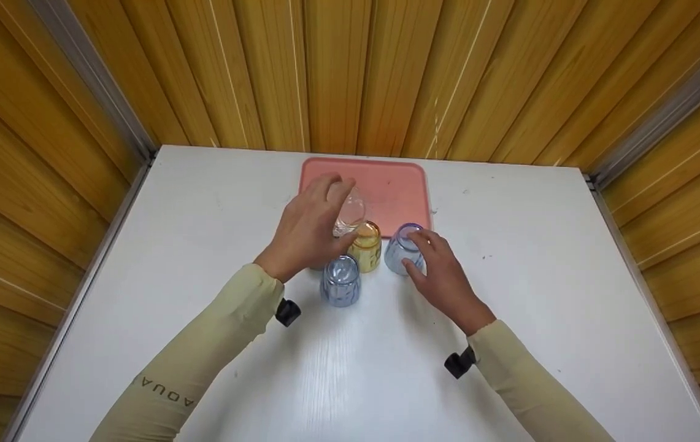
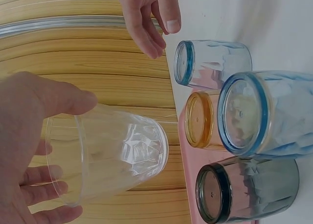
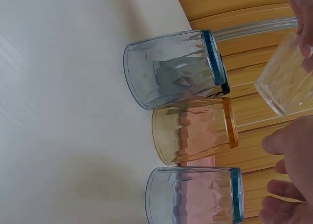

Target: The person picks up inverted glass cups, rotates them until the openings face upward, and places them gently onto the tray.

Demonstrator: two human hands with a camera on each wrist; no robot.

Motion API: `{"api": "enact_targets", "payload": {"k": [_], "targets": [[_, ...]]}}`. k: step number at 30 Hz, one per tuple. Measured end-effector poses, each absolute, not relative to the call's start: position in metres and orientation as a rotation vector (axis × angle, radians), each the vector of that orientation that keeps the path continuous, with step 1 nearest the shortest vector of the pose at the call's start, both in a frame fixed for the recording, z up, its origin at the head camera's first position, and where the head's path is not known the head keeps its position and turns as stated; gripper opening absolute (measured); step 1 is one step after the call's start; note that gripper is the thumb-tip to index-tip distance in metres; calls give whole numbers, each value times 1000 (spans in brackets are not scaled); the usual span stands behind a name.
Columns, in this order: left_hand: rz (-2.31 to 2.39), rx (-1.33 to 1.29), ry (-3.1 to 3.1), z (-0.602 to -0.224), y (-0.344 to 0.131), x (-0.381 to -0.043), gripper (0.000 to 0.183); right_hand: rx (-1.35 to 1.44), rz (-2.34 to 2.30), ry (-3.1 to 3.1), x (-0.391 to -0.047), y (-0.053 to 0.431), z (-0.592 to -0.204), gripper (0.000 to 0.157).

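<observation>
My left hand (image 1: 310, 230) holds a clear glass (image 2: 107, 153) near its rim, thumb on one side and fingers on the other. The glass is mouth up, above the table. My right hand (image 1: 445, 276) hovers with relaxed fingers just over a light blue glass (image 3: 195, 194), apart from it in the wrist views. That glass stands upside down, as do an amber glass (image 1: 366, 252), another blue glass (image 1: 341, 283) in front, and a dark grey glass (image 2: 254, 190). In the head view, my left hand mostly hides the grey one.
A pink tray (image 1: 386, 184) lies at the back of the white table (image 1: 215, 209), directly behind the group of glasses. Wood-patterned panels (image 1: 337, 73) close off the back and both sides.
</observation>
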State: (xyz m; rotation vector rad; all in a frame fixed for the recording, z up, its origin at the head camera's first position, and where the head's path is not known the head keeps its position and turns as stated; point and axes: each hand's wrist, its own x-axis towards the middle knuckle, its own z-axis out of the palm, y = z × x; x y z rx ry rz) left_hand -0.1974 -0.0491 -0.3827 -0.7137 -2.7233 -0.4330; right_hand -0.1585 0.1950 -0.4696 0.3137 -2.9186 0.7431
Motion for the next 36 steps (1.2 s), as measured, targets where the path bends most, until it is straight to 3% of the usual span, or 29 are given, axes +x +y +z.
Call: {"api": "enact_targets", "payload": {"k": [36], "targets": [[-400, -705, -2768, -381, -51, -215, 81, 282, 700, -2976, -192, 192, -475, 50]]}}
